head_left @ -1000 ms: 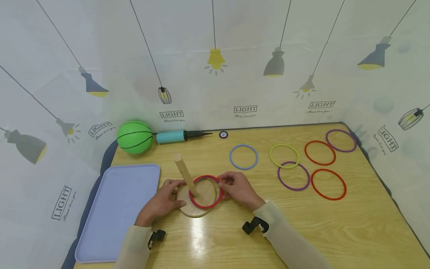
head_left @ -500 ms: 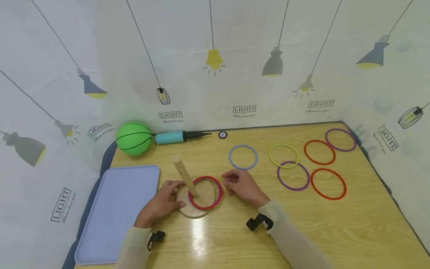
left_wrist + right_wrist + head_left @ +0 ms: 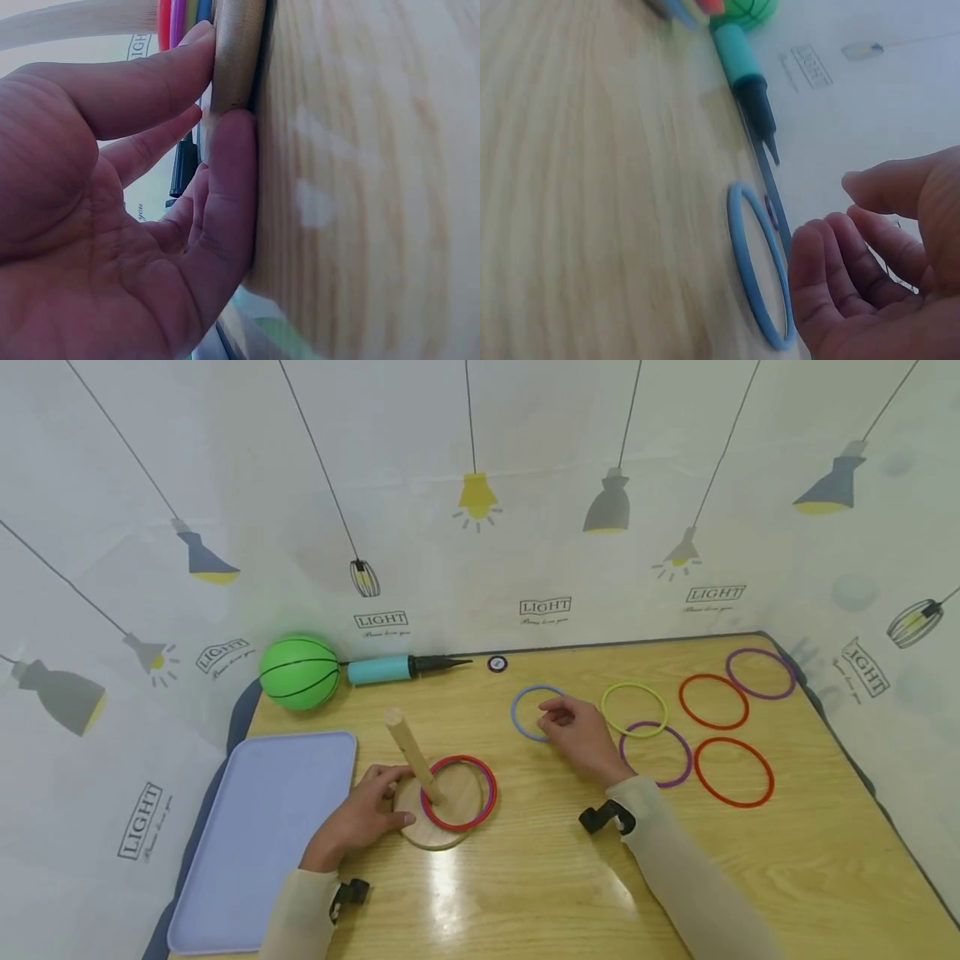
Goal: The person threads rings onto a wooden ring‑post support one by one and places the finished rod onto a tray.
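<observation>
My left hand (image 3: 362,817) grips the left edge of a round wooden base (image 3: 461,795), thumb in front and fingers behind. A wooden peg (image 3: 409,750) rises from this base. Stacked rings lie round the peg, with a red ring (image 3: 457,828) on top; purple, yellow and blue ones show below it in the left wrist view. My right hand (image 3: 587,742) hovers at the right side of a blue ring (image 3: 513,714), overlapping it in the head view. Its fingers are loosely bent with nothing between them, and the right wrist view shows the blue ring (image 3: 740,247) just beyond the fingertips.
Right of the blue ring lie a yellow ring (image 3: 604,702), purple rings and red rings (image 3: 697,767). A lavender tray (image 3: 277,827) lies at the left. Along the back stand a green ball (image 3: 300,672), a turquoise hand pump (image 3: 380,669) and a small round disc (image 3: 497,664).
My right hand has let go of the red ring at the stack and moved right and away from me to the blue ring. The left hand stays on the base.
</observation>
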Tool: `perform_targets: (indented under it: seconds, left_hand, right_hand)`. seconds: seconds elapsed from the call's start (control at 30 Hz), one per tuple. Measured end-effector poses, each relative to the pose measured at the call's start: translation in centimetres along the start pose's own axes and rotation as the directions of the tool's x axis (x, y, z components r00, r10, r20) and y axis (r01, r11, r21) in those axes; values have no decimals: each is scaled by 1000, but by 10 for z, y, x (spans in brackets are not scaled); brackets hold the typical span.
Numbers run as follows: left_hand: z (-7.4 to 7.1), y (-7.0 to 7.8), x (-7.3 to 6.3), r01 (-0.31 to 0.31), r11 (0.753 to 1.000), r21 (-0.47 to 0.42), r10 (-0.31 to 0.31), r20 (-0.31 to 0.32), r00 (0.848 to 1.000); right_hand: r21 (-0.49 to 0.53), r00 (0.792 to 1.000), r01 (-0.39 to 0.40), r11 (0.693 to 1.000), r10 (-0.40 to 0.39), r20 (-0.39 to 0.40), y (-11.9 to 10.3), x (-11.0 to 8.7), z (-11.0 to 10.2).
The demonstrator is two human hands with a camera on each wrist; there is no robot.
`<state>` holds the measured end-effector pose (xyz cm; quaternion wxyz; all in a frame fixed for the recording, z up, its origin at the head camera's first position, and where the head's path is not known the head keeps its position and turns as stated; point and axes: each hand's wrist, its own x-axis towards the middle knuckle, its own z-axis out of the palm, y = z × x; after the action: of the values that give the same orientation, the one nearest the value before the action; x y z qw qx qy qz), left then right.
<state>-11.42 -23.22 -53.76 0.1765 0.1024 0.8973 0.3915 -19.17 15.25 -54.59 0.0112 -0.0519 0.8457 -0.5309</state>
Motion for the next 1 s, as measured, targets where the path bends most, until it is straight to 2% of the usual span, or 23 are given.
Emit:
perform_targets:
  seconds: [0.4,0.67,0.8,1.0]
  left_hand:
    - [1,2,0,31,1000,4,-31,3,1000]
    - [1,0,1,26,1000,-1,-26,2,1000]
    - [2,0,0,31,999,-8,-31,4,1000]
    - [2,0,3,31,1000,-2,-31,3,1000]
  right_hand:
    - [-55,993,-89,995,84,-86,24,22,-29]
    - [-84,993,-119,989,117,-29,27,28,-35]
    - [-148,994,-112,983,113,-7,26,32,-34]
    - [-282,999,-49,958,51,1,25,36,-33]
